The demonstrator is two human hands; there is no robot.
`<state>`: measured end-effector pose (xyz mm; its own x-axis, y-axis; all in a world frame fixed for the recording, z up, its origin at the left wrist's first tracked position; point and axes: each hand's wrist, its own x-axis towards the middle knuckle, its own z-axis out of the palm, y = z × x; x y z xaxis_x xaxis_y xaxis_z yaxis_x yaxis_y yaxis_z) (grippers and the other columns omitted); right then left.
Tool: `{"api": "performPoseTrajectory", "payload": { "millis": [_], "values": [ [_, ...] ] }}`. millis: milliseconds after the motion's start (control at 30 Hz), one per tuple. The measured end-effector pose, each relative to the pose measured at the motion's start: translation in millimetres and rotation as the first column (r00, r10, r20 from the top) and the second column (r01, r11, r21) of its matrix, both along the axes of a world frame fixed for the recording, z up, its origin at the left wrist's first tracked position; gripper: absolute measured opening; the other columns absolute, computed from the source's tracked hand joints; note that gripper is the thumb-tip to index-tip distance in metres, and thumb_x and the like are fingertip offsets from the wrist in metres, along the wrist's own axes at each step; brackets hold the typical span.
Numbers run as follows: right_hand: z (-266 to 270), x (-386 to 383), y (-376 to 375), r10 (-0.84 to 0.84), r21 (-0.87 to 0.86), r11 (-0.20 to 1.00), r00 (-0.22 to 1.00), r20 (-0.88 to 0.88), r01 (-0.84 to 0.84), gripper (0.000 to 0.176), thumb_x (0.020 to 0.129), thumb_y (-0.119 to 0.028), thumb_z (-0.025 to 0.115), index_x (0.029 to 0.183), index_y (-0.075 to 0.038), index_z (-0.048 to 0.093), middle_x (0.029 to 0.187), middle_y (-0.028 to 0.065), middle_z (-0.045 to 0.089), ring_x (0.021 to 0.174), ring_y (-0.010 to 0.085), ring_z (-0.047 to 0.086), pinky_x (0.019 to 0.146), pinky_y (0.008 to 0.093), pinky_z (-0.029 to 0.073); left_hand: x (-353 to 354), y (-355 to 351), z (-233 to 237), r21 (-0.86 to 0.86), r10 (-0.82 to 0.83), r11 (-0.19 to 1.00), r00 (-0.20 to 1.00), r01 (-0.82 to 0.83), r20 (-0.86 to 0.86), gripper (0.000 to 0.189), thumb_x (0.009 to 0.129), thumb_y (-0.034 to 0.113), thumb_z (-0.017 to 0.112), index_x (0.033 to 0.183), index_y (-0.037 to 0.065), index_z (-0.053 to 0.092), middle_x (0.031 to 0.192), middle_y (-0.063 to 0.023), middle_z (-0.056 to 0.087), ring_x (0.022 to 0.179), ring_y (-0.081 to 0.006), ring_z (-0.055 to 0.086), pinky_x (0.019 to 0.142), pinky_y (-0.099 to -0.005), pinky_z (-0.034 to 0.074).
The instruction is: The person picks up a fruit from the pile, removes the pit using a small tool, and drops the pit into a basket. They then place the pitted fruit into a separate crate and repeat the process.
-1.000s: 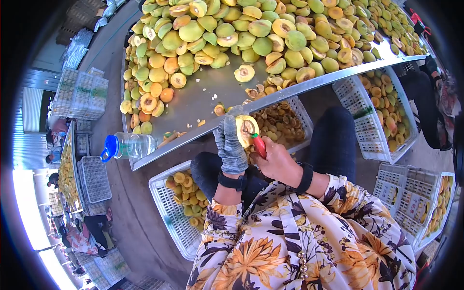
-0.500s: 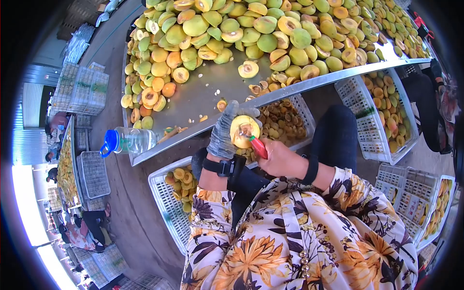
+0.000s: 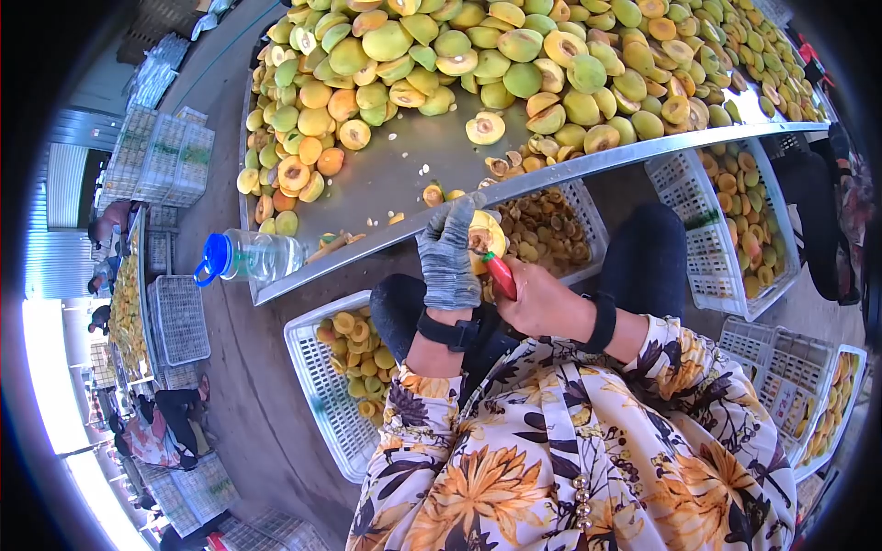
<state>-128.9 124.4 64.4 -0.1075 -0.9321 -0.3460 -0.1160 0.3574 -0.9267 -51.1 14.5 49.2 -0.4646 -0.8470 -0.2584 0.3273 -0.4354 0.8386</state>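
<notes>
My left hand (image 3: 448,262), in a grey knit glove, is closed around a yellow-fleshed peach half (image 3: 487,223), its cut side turned toward my right hand. In my bare right hand (image 3: 540,301) is a small pitting knife (image 3: 500,275) with a red handle and a green collar; its tip is at the brown middle of the fruit, mostly hidden. Both hands are just below the edge of a metal table (image 3: 367,184) heaped with peach halves (image 3: 386,41). Under them, a crate holds brownish pit pieces and fruit scraps (image 3: 542,225).
A clear bottle with a blue cap (image 3: 266,255) stands at the table's left corner. White crates of peach halves sit by my left leg (image 3: 308,367) and at right (image 3: 703,239). Stacked crates (image 3: 156,156) and other people (image 3: 170,422) are at far left.
My left hand has turned, so the peach half's cut face shows less now. Both hands are still together, with the knife at the fruit. The whole view has shifted slightly.
</notes>
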Motion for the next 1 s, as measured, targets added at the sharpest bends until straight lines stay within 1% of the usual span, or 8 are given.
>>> {"api": "performPoseTrajectory", "payload": {
  "millis": [133, 233, 333, 433, 667, 800, 933, 1000],
  "values": [
    [-7.2, 1.7, 4.7, -0.008, -0.133, 0.991, 0.998, -0.060, 0.000, 0.015, 0.071, -0.001, 0.050, 0.085, 0.002, 0.044, 0.057, 0.0121, 0.049, 0.046, 0.0205, 0.050, 0.045, 0.0322, 0.040, 3.3, -1.0, 1.2, -0.079, 0.009, 0.997, 0.999, -0.006, 0.037, 0.024, 0.081, 0.019, 0.060, 0.094, -0.002, 0.060, 0.080, -0.0110, 0.062, 0.071, -0.0222, 0.062, 0.064, -0.0306, 0.053],
    [-3.2, 4.1, 6.2, 0.029, -0.134, 0.989, 0.977, -0.212, -0.058, 0.016, 0.072, -0.002, 0.050, 0.085, 0.002, 0.043, 0.056, 0.0089, 0.047, 0.043, 0.0171, 0.048, 0.041, 0.0305, 0.039, 14.8, -16.2, -6.8, 0.168, -0.295, 0.935, 0.948, 0.312, -0.119, 0.025, 0.079, 0.020, 0.061, 0.093, -0.001, 0.060, 0.079, -0.0127, 0.062, 0.068, -0.0217, 0.062, 0.060, -0.0303, 0.054],
    [14.9, 3.4, 1.5, 0.067, 0.050, 0.996, 0.990, 0.124, -0.074, 0.015, 0.074, -0.002, 0.050, 0.087, 0.001, 0.043, 0.056, 0.0060, 0.047, 0.040, 0.0128, 0.045, 0.037, 0.0277, 0.037, 17.0, -11.4, -0.3, 0.047, -0.243, 0.968, 0.966, 0.248, -0.082, 0.029, 0.079, 0.024, 0.062, 0.093, -0.001, 0.059, 0.078, -0.0136, 0.062, 0.064, -0.0212, 0.062, 0.057, -0.0297, 0.053],
    [22.3, -0.2, -1.9, 0.002, 0.256, 0.943, 0.775, 0.632, -0.211, 0.011, 0.079, -0.003, 0.049, 0.088, -0.002, 0.044, 0.058, 0.0029, 0.045, 0.038, 0.0058, 0.037, 0.032, 0.0215, 0.030, 16.0, -4.1, 1.0, -0.089, -0.124, 0.989, 0.991, 0.120, -0.045, 0.022, 0.079, 0.016, 0.063, 0.091, -0.002, 0.061, 0.080, -0.0116, 0.063, 0.070, -0.0200, 0.062, 0.063, -0.0292, 0.052],
    [13.8, 6.9, -2.5, -0.101, 0.272, 0.920, 0.501, 0.860, -0.281, 0.011, 0.081, -0.003, 0.048, 0.092, -0.002, 0.045, 0.056, 0.0011, 0.041, 0.037, 0.0045, 0.033, 0.032, 0.0210, 0.028, 15.1, -6.5, -19.7, 0.049, -0.233, 0.966, 0.938, 0.254, -0.257, 0.032, 0.080, 0.036, 0.060, 0.092, 0.006, 0.059, 0.078, -0.0168, 0.060, 0.059, -0.0255, 0.059, 0.052, -0.0332, 0.051],
    [19.1, 17.8, -4.1, -0.015, 0.243, 0.955, 0.793, 0.609, -0.168, 0.011, 0.079, -0.004, 0.047, 0.091, -0.003, 0.045, 0.058, 0.0001, 0.041, 0.038, 0.0043, 0.032, 0.033, 0.0224, 0.031, 16.9, -12.5, -26.9, 0.006, -0.356, 0.918, 0.831, 0.396, -0.427, 0.031, 0.080, 0.038, 0.058, 0.092, 0.009, 0.059, 0.077, -0.0199, 0.059, 0.059, -0.0307, 0.059, 0.051, -0.0352, 0.051],
    [10.1, 2.6, -7.5, -0.084, 0.274, 0.901, 0.483, 0.872, -0.337, 0.013, 0.083, -0.004, 0.048, 0.095, -0.003, 0.046, 0.053, -0.0005, 0.039, 0.034, 0.0044, 0.030, 0.031, 0.0212, 0.028, 18.7, -10.9, -9.7, -0.143, -0.194, 0.972, 0.979, 0.184, -0.058, 0.034, 0.082, 0.037, 0.057, 0.089, 0.004, 0.059, 0.076, -0.0135, 0.060, 0.061, -0.0217, 0.059, 0.055, -0.0300, 0.050],
    [-0.6, 1.8, -7.4, -0.110, 0.156, 0.935, 0.157, 0.981, -0.318, 0.013, 0.083, -0.005, 0.049, 0.095, -0.003, 0.046, 0.053, -0.0002, 0.040, 0.033, 0.0043, 0.031, 0.030, 0.0202, 0.027, 18.4, -18.9, -37.0, -0.142, -0.063, 0.989, 0.994, 0.050, -0.085, 0.033, 0.082, 0.028, 0.060, 0.097, -0.001, 0.056, 0.090, -0.0122, 0.063, 0.068, -0.0195, 0.062, 0.059, -0.0264, 0.052]
  ]
}}
